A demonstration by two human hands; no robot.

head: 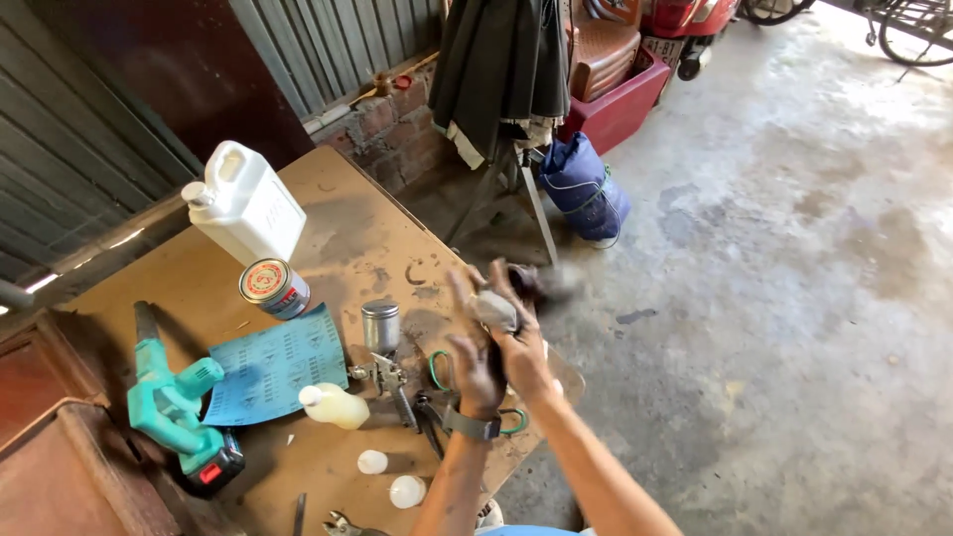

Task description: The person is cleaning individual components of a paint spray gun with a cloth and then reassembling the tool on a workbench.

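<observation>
Both hands [499,342] clasped together around small grey-and-dark blurred object [494,310], above workbench [338,233].

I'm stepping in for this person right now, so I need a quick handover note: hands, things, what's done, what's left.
Left hand, watch on the wrist, and right hand are raised together over the table edge, both gripping a small grey-and-dark object; it is motion-blurred, so I cannot tell what it is.
On the wooden table: spray gun, blue sandpaper sheet, tin can, white jug, green power tool, small bottle.
Done: object picked up. Left: unclear; the spray gun lies untouched.
</observation>
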